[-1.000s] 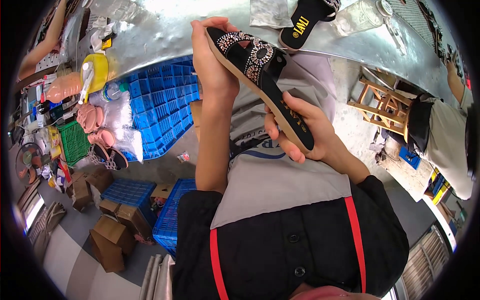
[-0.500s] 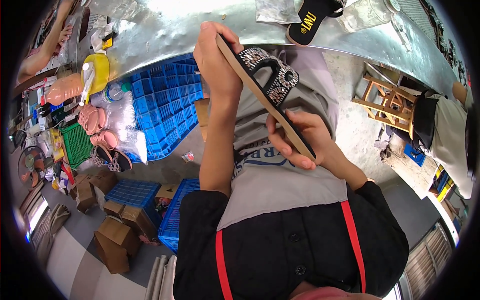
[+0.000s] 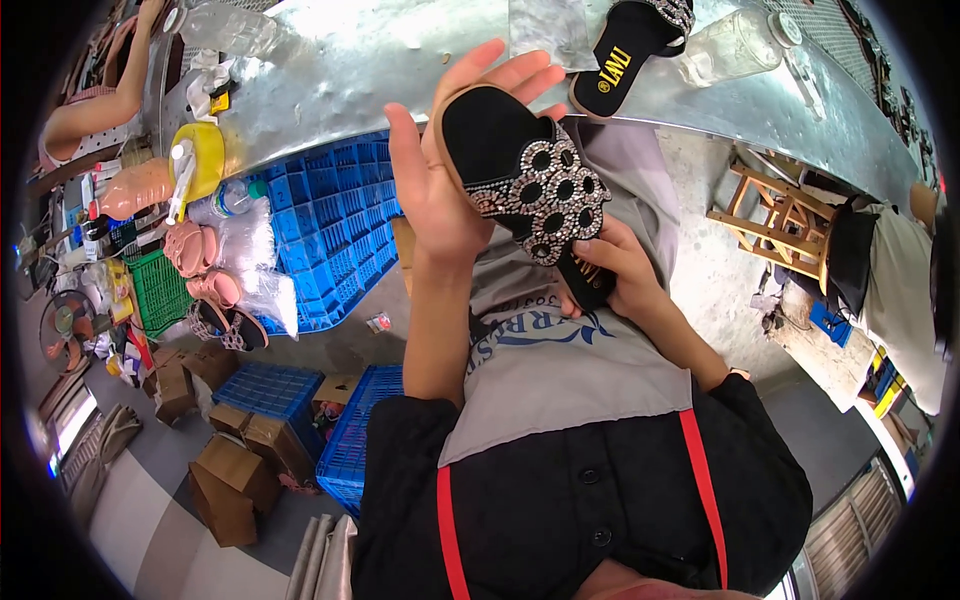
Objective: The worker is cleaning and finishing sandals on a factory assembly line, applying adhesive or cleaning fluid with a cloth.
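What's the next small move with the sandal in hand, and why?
Probably set the black sandal down beside its mate on the metal table: left hand backs the toe, right hand grips the heel, and the jewelled strap looks complete.

A long metal-topped table (image 3: 400,60) is running across the top of the head view, its shiny surface bending with the lens. A second black sandal (image 3: 630,40) with a studded strap is lying on it near the middle, just beside a sheet of clear plastic (image 3: 550,30) and a clear glass jar (image 3: 735,45) lying on its side. Toward the left end, a yellow bowl-like container (image 3: 200,155) and a clear plastic bottle (image 3: 215,25) are sitting on the top. Below, the concrete floor (image 3: 350,340) is carrying blue plastic crates (image 3: 330,210), cardboard boxes (image 3: 235,470) and a wooden stool (image 3: 780,215).
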### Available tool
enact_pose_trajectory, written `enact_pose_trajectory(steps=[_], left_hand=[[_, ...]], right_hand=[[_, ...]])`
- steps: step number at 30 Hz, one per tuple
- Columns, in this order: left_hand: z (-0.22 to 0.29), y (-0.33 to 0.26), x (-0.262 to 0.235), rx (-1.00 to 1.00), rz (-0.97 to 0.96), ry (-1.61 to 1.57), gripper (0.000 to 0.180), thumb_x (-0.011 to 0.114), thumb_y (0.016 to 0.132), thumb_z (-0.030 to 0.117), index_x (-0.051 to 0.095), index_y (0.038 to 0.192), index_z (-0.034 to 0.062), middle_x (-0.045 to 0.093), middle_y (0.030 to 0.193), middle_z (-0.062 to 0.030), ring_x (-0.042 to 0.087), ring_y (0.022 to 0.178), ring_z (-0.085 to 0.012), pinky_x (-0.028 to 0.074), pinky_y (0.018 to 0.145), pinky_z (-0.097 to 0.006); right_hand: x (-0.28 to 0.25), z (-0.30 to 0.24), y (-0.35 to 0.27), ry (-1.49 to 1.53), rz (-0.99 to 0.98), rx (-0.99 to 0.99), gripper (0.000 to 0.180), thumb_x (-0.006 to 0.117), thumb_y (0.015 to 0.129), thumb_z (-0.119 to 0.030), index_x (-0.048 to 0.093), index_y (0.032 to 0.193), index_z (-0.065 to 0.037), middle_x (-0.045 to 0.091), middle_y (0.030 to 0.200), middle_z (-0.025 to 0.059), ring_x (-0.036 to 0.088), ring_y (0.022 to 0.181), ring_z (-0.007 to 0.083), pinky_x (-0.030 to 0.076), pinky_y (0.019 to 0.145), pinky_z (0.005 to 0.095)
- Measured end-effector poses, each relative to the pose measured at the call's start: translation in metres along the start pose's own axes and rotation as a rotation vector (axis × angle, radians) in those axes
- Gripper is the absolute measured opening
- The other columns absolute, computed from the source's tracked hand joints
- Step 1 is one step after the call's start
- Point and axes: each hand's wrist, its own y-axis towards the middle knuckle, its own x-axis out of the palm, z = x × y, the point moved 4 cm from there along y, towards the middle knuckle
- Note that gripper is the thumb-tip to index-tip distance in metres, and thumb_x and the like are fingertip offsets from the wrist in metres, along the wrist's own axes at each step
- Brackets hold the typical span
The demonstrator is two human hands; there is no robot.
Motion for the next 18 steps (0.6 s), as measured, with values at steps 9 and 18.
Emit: enact_pose_trajectory(steps=[9, 18], left_hand=[[-0.006, -0.024, -0.049, 0.021, 0.310, -0.054, 0.021, 0.048, 0.099, 0.012, 0.057, 0.115, 0.0003, 0.063, 0.103, -0.0152, 0.065, 0.099, -0.0316, 0.056, 0.092, -0.050], [-0.009, -0.028, -0.063, -0.059, 0.189, -0.207, 0.025, 0.043, 0.101, 0.018, 0.060, 0.108, 0.0004, 0.056, 0.102, -0.0124, 0.055, 0.102, -0.0297, 0.046, 0.103, -0.051]], right_hand=[[-0.003, -0.008, -0.011, 0.431, -0.292, 0.088, 0.095, 0.026, 0.097, -0.077, 0.025, 0.156, -0.002, 0.050, 0.142, 0.0282, 0.064, 0.107, 0.0527, 0.061, 0.070, 0.0532], [0.014, -0.004, -0.025, 0.635, -0.377, 0.029, 0.104, 0.017, 0.093, -0.084, 0.018, 0.160, -0.005, 0.041, 0.154, 0.0248, 0.050, 0.130, 0.0547, 0.055, 0.093, 0.0568]])
